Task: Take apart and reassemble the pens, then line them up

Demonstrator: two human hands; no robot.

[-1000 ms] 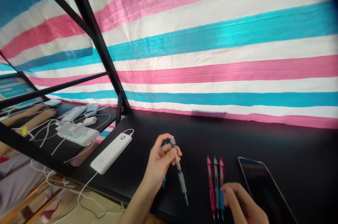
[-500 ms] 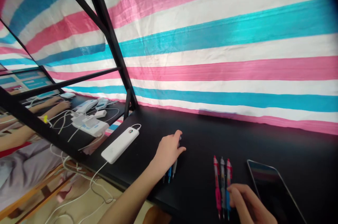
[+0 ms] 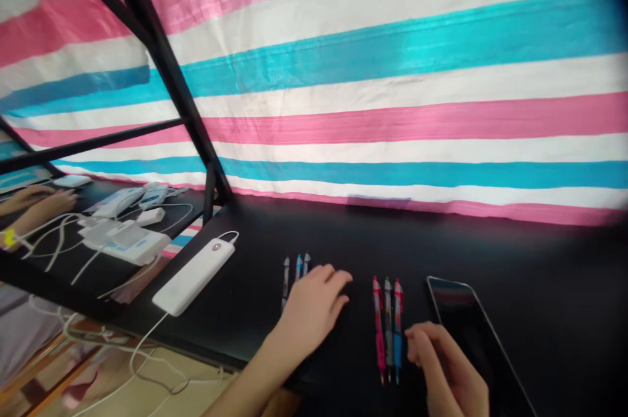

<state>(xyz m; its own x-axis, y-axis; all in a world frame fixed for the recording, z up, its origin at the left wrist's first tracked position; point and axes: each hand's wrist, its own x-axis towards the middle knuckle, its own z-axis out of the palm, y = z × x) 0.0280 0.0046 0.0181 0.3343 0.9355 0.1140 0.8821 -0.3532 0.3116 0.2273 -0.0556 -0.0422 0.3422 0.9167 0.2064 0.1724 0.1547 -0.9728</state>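
Observation:
My left hand (image 3: 316,306) hovers over or rests on the black table, fingers spread, with nothing visible in them. It partly covers a group of pens: a grey pen (image 3: 285,283), a blue-topped pen (image 3: 298,267) and another dark-tipped pen (image 3: 307,261). To its right, three pens lie side by side: a pink pen (image 3: 378,328), a grey pen (image 3: 388,332) and a pen with a red top and blue grip (image 3: 398,325). Just right of these is my right hand (image 3: 449,371), its fingers curled and pressed together, holding nothing I can see. It overlaps the edge of a dark-screened phone (image 3: 483,338).
A white power bank (image 3: 193,276) with a cable lies at the left of the table (image 3: 275,220). Beyond the black metal frame (image 3: 171,76), a white power strip (image 3: 127,243) sits among tangled cables, near another person's hands (image 3: 49,204). Striped sheeting (image 3: 392,122) hangs behind.
The view has turned to the right. My left hand has shifted right off the left pens, uncovering their upper ends. My right fingers have come slightly away from the blue-gripped pen.

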